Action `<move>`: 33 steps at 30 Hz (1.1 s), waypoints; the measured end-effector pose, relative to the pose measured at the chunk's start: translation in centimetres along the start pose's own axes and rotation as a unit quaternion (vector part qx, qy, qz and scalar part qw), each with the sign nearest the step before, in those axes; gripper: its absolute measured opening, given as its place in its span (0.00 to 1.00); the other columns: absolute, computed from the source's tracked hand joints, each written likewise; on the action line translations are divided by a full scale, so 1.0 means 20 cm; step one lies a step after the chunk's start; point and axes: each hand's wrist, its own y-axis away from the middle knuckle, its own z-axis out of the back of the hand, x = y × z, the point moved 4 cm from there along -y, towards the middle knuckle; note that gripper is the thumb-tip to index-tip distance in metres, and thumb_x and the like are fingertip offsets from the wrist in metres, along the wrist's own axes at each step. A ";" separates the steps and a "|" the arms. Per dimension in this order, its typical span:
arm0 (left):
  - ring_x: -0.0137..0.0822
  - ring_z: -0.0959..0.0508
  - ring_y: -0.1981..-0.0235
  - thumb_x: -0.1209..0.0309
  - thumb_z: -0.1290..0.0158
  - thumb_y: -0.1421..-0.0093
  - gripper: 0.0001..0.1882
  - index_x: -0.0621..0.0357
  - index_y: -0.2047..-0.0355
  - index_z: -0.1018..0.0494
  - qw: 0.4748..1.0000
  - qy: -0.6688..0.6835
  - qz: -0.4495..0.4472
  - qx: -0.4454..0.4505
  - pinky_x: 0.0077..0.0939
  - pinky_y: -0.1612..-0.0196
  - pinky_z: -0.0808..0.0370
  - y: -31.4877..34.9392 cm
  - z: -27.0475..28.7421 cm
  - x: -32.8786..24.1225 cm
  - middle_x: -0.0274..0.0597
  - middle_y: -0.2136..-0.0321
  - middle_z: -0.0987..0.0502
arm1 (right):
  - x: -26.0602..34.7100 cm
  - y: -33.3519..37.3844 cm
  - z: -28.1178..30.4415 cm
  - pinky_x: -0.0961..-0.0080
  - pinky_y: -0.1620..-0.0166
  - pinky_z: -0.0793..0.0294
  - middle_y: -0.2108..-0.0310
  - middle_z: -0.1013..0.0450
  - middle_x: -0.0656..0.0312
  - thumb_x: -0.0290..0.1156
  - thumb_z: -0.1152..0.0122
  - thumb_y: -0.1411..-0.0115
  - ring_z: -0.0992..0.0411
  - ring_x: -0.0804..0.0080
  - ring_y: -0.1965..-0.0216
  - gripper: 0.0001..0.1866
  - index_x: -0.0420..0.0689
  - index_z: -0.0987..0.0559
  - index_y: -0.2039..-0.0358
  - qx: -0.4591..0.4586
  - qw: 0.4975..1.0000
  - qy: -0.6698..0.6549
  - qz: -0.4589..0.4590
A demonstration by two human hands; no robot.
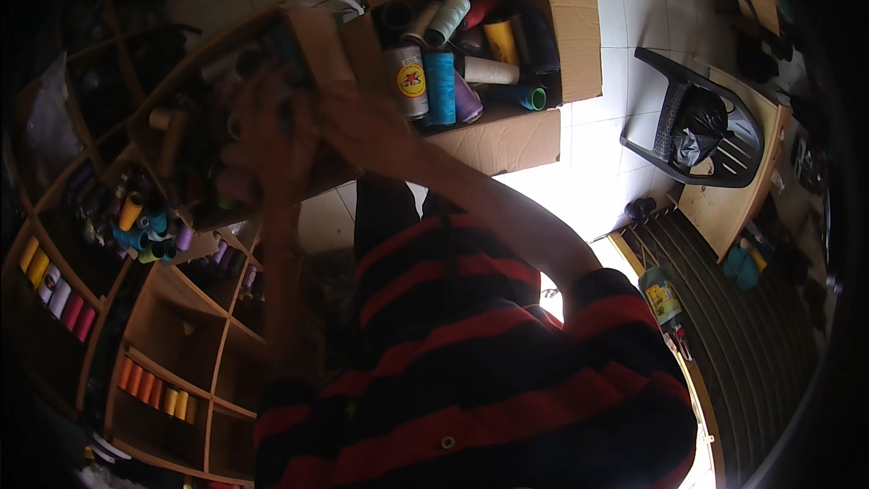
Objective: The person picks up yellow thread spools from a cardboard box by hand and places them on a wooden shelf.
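My left hand (274, 122) and my right hand (367, 127) are close together, above the near right part of a shadowed cardboard box (324, 47). Both are dark and smeared, so I cannot make out whether their fingers hold anything. Spools of thread lie in this box, among them a tan spool (163, 119) and a dull pink one (237, 186). Just right of my hands stands a second open cardboard box (507, 140). It is heaped with thread cones, including a turquoise cone (440, 89), a yellow cone (501, 42) and a cream cone (490, 71).
Wooden cubby shelves (176, 285) with rows of coloured spools run along the left. A bunch of loose spools (145, 222) sits near them. On the right are a black plastic chair (665, 140) holding a black bag (701, 127), and a ribbed dark shutter (742, 344).
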 end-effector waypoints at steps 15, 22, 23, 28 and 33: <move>0.38 0.22 0.59 0.72 0.38 0.49 0.24 0.55 0.51 0.30 0.978 0.119 0.150 0.078 0.33 0.58 0.26 -0.19 -0.38 -0.14 0.45 0.58 0.26 | -0.80 0.10 0.59 0.62 0.55 0.27 0.58 0.25 0.55 0.28 0.34 0.49 0.27 0.55 0.54 0.21 0.43 0.27 0.55 -0.013 0.987 0.134 -0.082; 0.34 0.24 0.58 0.75 0.38 0.51 0.26 0.59 0.51 0.33 0.945 0.141 0.261 -0.134 0.28 0.53 0.28 0.19 0.26 0.23 0.43 0.59 0.25 | -0.38 0.00 0.44 0.69 0.65 0.25 0.70 0.23 0.50 0.40 0.34 0.44 0.21 0.61 0.68 0.22 0.35 0.27 0.60 -0.035 0.926 -0.147 -0.345; 0.34 0.24 0.57 0.77 0.39 0.51 0.26 0.60 0.51 0.33 0.949 0.105 0.263 -0.136 0.28 0.52 0.28 0.23 0.33 0.28 0.44 0.59 0.25 | -0.29 -0.05 0.40 0.64 0.63 0.25 0.69 0.23 0.47 0.44 0.35 0.43 0.22 0.55 0.66 0.25 0.34 0.26 0.58 0.004 0.945 -0.076 -0.317; 0.33 0.25 0.60 0.80 0.42 0.50 0.25 0.59 0.51 0.33 0.939 0.017 0.321 -0.123 0.26 0.55 0.29 0.40 0.48 0.55 0.43 0.60 0.26 | -0.08 -0.20 -0.05 0.59 0.57 0.26 0.63 0.25 0.44 0.46 0.37 0.43 0.25 0.49 0.60 0.27 0.34 0.26 0.56 0.111 0.961 -0.075 -0.243; 0.42 0.29 0.50 0.76 0.42 0.49 0.22 0.59 0.52 0.30 0.950 -0.114 0.222 -0.185 0.35 0.51 0.29 0.30 0.44 0.32 0.46 0.50 0.30 | 0.01 -0.16 -0.20 0.60 0.56 0.26 0.61 0.27 0.47 0.38 0.41 0.42 0.26 0.49 0.59 0.18 0.38 0.25 0.56 0.139 0.976 -0.049 -0.159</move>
